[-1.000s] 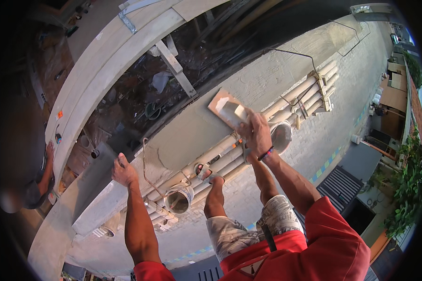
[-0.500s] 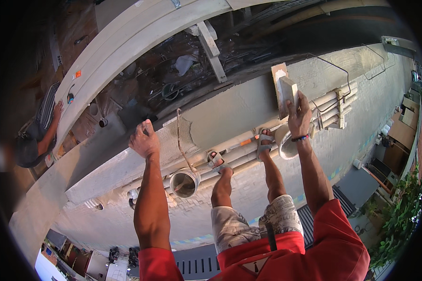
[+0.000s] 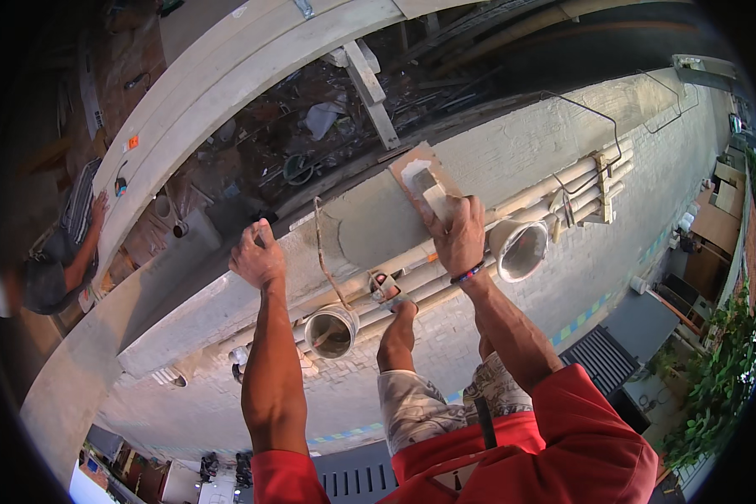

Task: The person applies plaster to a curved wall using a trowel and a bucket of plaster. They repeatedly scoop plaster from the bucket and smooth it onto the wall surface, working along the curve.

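Observation:
My right hand [image 3: 460,242] is closed round the wooden handle of a plastering float [image 3: 407,170]. The float's flat board lies against the wet grey mortar [image 3: 386,225] along the top of a long concrete wall [image 3: 185,315]. To the left, my left hand [image 3: 258,256] is held over the wall with its fingers curled; whatever may be in them is hidden. Between my hands, a bent rod [image 3: 321,252] reaches from the wall top down to a bucket [image 3: 331,329] with grey contents. A second bucket [image 3: 519,252], pale and mortar-smeared, stands below my right hand.
Bamboo poles [image 3: 445,281] run along the wall beneath my feet. Bent metal rods [image 3: 617,126] stick up at the right. Beyond the wall lies a debris-strewn floor [image 3: 277,126] with a wooden post [image 3: 371,92]. Another person [image 3: 63,260] is by the curved concrete beam [image 3: 176,101] at left.
My right hand has slid the float leftward along the wall top, closer to my left hand. The float has tilted to a different angle. My left hand has hardly moved.

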A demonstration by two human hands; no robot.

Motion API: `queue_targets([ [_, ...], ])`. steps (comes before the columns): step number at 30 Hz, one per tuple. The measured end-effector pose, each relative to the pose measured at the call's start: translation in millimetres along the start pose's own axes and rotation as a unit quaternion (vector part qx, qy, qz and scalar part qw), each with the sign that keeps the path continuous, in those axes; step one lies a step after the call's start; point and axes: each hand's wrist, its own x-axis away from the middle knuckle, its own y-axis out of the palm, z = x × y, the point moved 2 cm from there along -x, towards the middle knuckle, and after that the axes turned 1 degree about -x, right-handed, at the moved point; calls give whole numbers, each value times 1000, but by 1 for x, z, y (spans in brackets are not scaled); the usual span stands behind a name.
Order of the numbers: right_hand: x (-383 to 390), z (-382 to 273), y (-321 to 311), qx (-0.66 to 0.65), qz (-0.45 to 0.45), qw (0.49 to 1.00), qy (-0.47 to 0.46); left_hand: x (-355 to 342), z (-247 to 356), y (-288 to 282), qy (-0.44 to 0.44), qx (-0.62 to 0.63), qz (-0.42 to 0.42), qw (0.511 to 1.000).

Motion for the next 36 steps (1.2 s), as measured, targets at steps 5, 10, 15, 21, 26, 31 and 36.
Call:
queue_targets([
  [5, -68, 130, -92, 129, 155, 977, 67, -1, -4, -1, -2, 9, -8, 1000],
  [10, -57, 166, -158, 43, 170, 978, 111, -1, 1, 1, 1, -2, -17, 1000],
  [15, 10, 129, -126, -195, 49, 962, 184, 0, -1, 3, -21, -56, -63, 996],
  [21, 49, 118, -127, -558, -72, 763, 320, 1, -4, 3, -23, -68, -46, 996],
  [26, 21, 127, -191, -701, -48, 648, 293, -3, -3, 6, -27, -36, -64, 997],
  [31, -1, 182, -235, -784, 25, 543, 299, -5, -7, 6, -7, -50, -33, 998],
  [36, 3, 193, -252, -808, -28, 528, 259, -8, -15, 12, -13, -67, -20, 997],
])
